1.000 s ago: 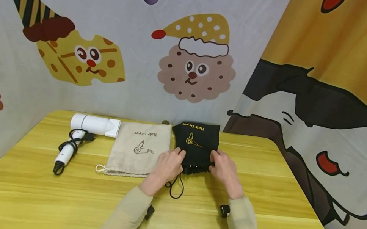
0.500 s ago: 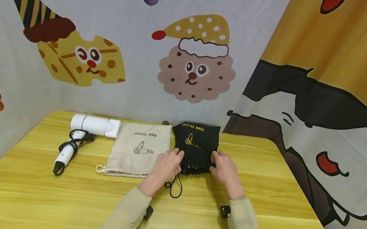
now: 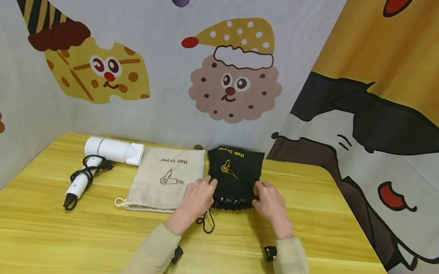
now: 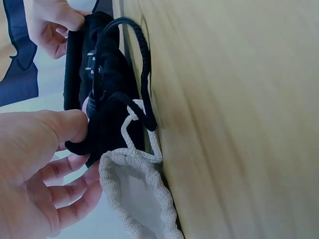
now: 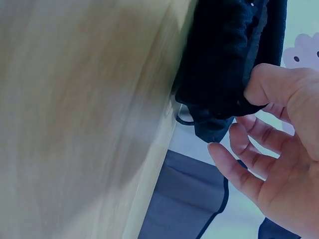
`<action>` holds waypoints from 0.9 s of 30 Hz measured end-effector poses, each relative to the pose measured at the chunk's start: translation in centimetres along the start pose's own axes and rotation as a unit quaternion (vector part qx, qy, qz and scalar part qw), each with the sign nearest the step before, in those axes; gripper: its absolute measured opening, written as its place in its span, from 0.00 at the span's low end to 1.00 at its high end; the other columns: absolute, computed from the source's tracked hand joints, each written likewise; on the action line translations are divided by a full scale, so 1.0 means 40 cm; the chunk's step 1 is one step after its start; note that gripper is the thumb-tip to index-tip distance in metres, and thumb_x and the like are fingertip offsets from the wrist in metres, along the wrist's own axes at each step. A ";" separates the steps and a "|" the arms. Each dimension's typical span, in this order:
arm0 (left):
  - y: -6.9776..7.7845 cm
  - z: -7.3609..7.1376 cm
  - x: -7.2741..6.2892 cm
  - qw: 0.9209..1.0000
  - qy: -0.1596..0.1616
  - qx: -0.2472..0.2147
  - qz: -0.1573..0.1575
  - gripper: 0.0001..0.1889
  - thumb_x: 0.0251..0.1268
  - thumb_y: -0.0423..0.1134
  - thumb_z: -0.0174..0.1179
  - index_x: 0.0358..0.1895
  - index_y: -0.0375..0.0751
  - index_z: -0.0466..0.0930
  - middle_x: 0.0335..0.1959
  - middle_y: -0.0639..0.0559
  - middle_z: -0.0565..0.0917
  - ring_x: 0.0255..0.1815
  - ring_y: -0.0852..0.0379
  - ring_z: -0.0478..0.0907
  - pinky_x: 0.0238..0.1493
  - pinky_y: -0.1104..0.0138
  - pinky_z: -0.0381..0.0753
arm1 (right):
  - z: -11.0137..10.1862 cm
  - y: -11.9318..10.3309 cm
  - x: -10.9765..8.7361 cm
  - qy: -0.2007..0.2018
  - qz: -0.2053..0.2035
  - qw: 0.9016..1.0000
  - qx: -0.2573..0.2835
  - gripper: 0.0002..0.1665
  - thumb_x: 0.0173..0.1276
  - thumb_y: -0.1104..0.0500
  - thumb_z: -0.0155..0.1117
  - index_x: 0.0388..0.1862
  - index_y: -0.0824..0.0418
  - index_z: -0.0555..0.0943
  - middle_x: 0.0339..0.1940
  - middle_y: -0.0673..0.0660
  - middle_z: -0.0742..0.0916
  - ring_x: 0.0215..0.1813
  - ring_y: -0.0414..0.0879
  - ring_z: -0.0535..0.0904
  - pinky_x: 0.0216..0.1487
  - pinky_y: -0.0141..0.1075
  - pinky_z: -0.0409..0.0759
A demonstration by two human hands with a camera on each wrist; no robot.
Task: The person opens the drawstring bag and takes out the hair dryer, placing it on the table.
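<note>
Black drawstring pouch [image 3: 234,182] lies near the tabletop's [image 3: 66,246] far edge, just beside the beige drawstring pouch [image 3: 161,192]. Left hand [image 3: 197,197] and right hand [image 3: 271,204] each pinch one side of its mouth edge. Judged: soft, limp cloth, unlikely to slip, not fragile; weight uncertain, contents unclear. Best hold: the hem, at both sides. I count 2 pouches, 1 white hair dryer [image 3: 113,149], 2 hands

Head view: left hand [image 3: 197,196] obscures part of beige bag [image 3: 164,162]; interior of black bag [image 3: 235,178] mostly hidden; sleeves [image 3: 149,254] cropped at bottom.
</note>
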State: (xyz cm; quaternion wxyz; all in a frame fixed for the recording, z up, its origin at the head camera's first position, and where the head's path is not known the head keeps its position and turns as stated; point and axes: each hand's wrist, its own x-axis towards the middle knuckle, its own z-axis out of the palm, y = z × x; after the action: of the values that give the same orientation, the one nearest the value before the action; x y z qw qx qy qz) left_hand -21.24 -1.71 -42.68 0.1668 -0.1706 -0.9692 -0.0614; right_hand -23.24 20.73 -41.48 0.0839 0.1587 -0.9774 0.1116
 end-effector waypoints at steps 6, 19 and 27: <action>-0.013 0.006 0.002 1.000 -0.003 -0.011 -0.012 0.14 0.51 0.35 0.67 0.40 0.41 0.75 0.34 0.48 0.78 0.26 0.51 0.75 0.19 0.62 0.75 | -0.003 0.016 0.000 0.001 0.012 1.000 -0.007 0.12 0.51 0.65 0.70 0.31 0.59 0.74 0.31 0.55 0.78 0.29 0.47 0.72 0.26 0.38 0.71; -0.028 0.003 -0.004 0.999 0.010 -0.030 -0.021 0.12 0.48 0.31 0.66 0.36 0.40 0.75 0.32 0.47 0.79 0.25 0.49 0.75 0.20 0.59 0.76 | -0.013 0.043 0.000 -0.014 0.028 0.999 -0.008 0.13 0.50 0.64 0.70 0.31 0.59 0.74 0.31 0.55 0.78 0.31 0.49 0.74 0.25 0.40 0.71; -0.033 -0.004 -0.006 0.999 0.009 -0.044 -0.022 0.09 0.48 0.29 0.64 0.32 0.42 0.74 0.29 0.49 0.77 0.23 0.50 0.73 0.18 0.61 0.74 | -0.017 0.059 0.000 -0.037 0.043 0.998 0.000 0.12 0.53 0.64 0.69 0.33 0.59 0.75 0.33 0.56 0.79 0.31 0.48 0.74 0.26 0.39 0.71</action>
State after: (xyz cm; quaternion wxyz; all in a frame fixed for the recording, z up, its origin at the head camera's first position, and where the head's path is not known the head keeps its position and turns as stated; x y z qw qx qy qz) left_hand -21.44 -3.05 -42.68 0.1661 -0.1557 -0.9676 -0.1091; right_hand -23.94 23.07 -41.29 0.0424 0.1207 -0.9858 0.1092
